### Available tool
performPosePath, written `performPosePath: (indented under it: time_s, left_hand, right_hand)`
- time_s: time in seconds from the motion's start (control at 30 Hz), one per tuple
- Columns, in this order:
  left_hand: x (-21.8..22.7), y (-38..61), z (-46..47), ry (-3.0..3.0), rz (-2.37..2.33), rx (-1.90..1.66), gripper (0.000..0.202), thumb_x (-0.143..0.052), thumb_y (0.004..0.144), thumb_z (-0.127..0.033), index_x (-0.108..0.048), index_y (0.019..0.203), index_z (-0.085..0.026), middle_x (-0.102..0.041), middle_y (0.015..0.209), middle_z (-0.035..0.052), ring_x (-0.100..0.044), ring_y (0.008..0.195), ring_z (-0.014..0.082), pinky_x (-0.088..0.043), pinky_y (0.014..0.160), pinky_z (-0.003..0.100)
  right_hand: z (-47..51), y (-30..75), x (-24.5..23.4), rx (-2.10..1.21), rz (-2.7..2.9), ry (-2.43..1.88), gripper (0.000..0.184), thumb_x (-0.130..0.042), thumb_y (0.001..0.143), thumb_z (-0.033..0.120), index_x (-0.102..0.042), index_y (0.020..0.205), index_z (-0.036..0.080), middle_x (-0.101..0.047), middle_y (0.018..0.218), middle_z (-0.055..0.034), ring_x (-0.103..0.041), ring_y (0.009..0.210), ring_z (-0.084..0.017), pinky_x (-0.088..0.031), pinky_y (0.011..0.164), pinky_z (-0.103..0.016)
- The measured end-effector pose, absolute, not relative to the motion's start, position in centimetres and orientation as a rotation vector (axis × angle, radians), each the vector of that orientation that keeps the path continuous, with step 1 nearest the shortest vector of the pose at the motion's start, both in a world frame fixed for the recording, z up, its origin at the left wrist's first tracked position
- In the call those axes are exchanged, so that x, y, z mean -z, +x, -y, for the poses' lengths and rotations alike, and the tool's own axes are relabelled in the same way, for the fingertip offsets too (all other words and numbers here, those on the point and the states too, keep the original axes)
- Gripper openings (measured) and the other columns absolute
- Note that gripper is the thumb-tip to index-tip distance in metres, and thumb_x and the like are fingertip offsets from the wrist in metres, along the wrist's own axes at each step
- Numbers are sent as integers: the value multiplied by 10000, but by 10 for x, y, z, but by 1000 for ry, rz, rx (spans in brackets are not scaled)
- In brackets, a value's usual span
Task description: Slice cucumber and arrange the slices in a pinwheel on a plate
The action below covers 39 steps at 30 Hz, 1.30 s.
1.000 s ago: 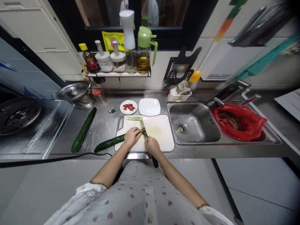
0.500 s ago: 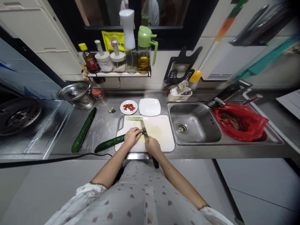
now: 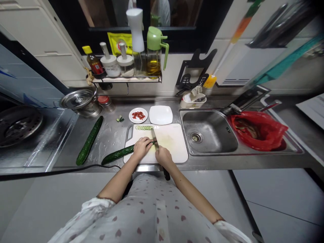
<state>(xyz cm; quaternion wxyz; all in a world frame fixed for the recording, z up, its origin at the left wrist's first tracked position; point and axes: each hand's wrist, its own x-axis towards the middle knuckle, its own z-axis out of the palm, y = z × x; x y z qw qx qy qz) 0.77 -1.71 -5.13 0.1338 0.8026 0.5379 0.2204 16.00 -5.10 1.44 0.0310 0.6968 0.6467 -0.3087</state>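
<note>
My left hand (image 3: 141, 147) is closed over the right part of a long cucumber (image 3: 117, 155), pressing it against the white cutting board (image 3: 174, 141). The cucumber's left end reaches past the board onto the steel counter. In my right hand (image 3: 163, 156) is a kitchen knife (image 3: 154, 136), its blade at the cucumber's right end, close to my left fingers. Its black handle sticks out below my fist. A row of thin cucumber slices (image 3: 144, 128) lies along the board's top edge. Behind the board are a white plate (image 3: 160, 115) and a small dish of chopped red pieces (image 3: 138, 115).
Another cucumber (image 3: 89, 140) lies on the left counter, near small green scraps (image 3: 120, 118). A lidded steel pot (image 3: 82, 103) and red-lidded jar (image 3: 105, 103) stand behind. To the right are the sink (image 3: 210, 133) and a red plastic bag (image 3: 260, 133). A condiment shelf (image 3: 126, 79) hangs above.
The whole view has shifted slightly. Both hands, the knife and the cucumber keep nearly the same positions on the board.
</note>
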Motion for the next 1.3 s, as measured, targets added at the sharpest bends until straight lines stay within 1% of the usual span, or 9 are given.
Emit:
performPosePath:
  time_s: [0.2, 0.4, 0.6, 0.9, 1.1, 1.3]
  left_hand:
    - [52, 8, 17, 2331, -1561, -636, 260, -512, 912, -358, -685, 1089, -281, -644, 1028, 28, -548, 948, 175, -458, 821, 292]
    - [53, 8, 18, 2331, -1564, -640, 259, -505, 915, -358, -682, 1089, -284, -639, 1032, 30, -545, 950, 173, -457, 823, 292]
    - [52, 7, 17, 2334, -1552, -634, 267, -503, 915, -364, -682, 1093, -278, -644, 1034, 32, -551, 944, 175, -457, 820, 297]
    - [52, 7, 16, 2325, -1553, -613, 266, -505, 913, -357, -682, 1098, -283, -644, 1042, 30, -553, 961, 175, -462, 833, 298]
    - [51, 7, 16, 2324, -1557, -598, 269, -503, 912, -356, -682, 1100, -284, -643, 1042, 32, -552, 968, 179, -463, 831, 298]
    - [49, 8, 16, 2316, -1554, -607, 261, -515, 906, -342, -680, 1103, -295, -638, 1038, 32, -552, 954, 177, -467, 822, 297]
  right_hand:
    - [50, 158, -15, 972, -1969, 2144, 350, -393, 898, 209, -564, 1195, 136, -664, 1085, -153, -622, 1008, -242, -428, 796, -296]
    - [61, 160, -12, 963, -1948, 2140, 307, -370, 896, 192, -594, 1092, 119, -672, 1047, -161, -631, 976, -241, -426, 760, -286]
    - [62, 162, -8, 945, -1972, 2138, 303, -371, 888, 187, -600, 1073, 118, -674, 1041, -160, -635, 960, -241, -425, 758, -289]
    - [54, 159, -6, 947, -1993, 2117, 315, -377, 885, 189, -589, 1105, 113, -665, 1064, -167, -629, 986, -251, -430, 770, -298]
    - [58, 162, -5, 940, -1989, 2090, 288, -384, 885, 188, -594, 1067, 112, -670, 1032, -162, -632, 972, -243, -433, 765, -290]
    - [51, 159, -8, 954, -1960, 2085, 295, -403, 884, 199, -592, 1096, 120, -665, 1066, -157, -628, 997, -241, -437, 759, -283]
